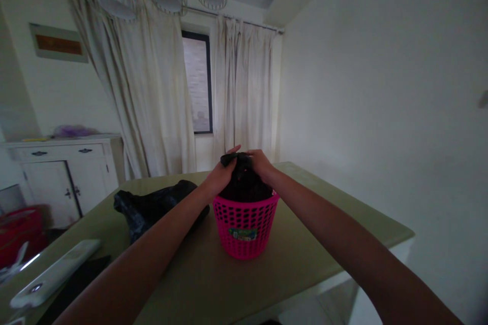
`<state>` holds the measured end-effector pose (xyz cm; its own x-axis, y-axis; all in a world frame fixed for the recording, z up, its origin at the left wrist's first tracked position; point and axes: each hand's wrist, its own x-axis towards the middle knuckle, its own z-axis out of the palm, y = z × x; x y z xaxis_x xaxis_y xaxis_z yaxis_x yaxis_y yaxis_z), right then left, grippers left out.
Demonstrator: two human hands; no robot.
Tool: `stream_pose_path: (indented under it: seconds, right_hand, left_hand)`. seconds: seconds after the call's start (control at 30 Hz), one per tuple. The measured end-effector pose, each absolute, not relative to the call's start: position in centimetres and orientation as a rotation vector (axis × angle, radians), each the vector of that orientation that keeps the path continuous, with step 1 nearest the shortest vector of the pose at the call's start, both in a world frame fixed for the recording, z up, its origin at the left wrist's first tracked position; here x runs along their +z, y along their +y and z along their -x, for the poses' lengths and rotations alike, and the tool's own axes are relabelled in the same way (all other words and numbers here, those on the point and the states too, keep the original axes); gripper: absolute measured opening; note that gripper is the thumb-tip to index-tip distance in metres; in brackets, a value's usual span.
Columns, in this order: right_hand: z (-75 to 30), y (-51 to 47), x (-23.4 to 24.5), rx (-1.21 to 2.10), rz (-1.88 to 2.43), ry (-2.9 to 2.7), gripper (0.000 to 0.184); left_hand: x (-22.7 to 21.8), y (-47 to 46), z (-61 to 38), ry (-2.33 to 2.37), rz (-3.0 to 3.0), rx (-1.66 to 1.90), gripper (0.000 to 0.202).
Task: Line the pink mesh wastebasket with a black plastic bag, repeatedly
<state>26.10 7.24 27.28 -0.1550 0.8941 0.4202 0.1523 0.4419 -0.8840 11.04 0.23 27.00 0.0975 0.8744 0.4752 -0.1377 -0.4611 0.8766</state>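
Observation:
A pink perforated plastic basket (244,226) stands on the olive-green table (305,223) in front of me. A black plastic bag (244,185) fills it and bulges above the rim. Both of my hands meet at the bag's gathered top. My left hand (221,172) is closed on the bag's neck from the left. My right hand (260,161) is closed on it from the right, fingers pressed into the black plastic.
Another crumpled black bag (152,208) lies on the table left of the basket. A white elongated device (57,271) rests at the near left edge. A white cabinet (64,177) stands at the left wall, with curtains (152,101) and a window behind.

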Motion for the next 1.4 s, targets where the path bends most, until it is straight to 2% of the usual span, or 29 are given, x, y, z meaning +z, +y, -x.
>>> stream_pose_path:
  seconds: [0.1,0.2,0.33,0.43,0.57,0.7,0.9,0.97,1.07,1.17,1.27,1.4]
  right_hand:
    - [-26.3,7.5,26.9,0.807,0.948,-1.673,0.010]
    - [-26.4,7.3,26.9,0.865,0.959,-1.707,0.017]
    - [-26.4,6.1,27.0,1.250,0.887,-1.649,0.010]
    - [-26.5,4.9,27.4,1.518,0.804,-1.576,0.016]
    - [-27.1,3.7,27.8,1.648,0.706,-1.751,0.021]
    - [-27.3,3.8,27.5,1.484,0.801,-1.824,0.019]
    - [-27.0,4.4,27.0,1.283,0.885,-1.807,0.021]
    - [-27.1,4.2,27.2,1.022,0.866,-1.911,0.029]
    - [-27.5,3.7,27.7,0.436,0.727,-2.053,0.040]
    - [-27.8,3.0,28.4,0.029,0.468,-2.243,0.020]
    - [-28.6,2.5,29.0,-0.154,0.362,-2.354,0.002]
    - [-32.1,2.6,28.9,-0.033,0.425,-2.347,0.007]
  left_hand:
    - [27.6,-0.3,-10.5,0.744,-1.817,1.407,0.038]
    - [28.1,-0.7,-9.8,0.737,-1.972,1.283,0.035]
    - [27.7,0.1,-9.1,0.858,-1.871,1.370,0.030]
    - [27.2,1.1,-8.8,1.004,-1.667,1.511,0.031]
    - [26.9,1.4,-8.8,1.066,-1.559,1.521,0.034]
    - [26.9,0.9,-8.9,1.026,-1.632,1.461,0.040]
    - [26.9,1.2,-8.6,1.191,-1.741,1.467,0.038]
    - [26.9,1.3,-8.5,1.235,-1.718,1.484,0.037]
    - [27.1,0.9,-8.8,1.259,-1.575,1.454,0.039]
    - [27.6,0.5,-9.3,1.137,-1.386,1.364,0.046]
    - [27.9,0.9,-9.2,1.078,-1.285,1.352,0.045]
    - [27.9,2.3,-7.0,1.341,-1.278,1.426,0.039]
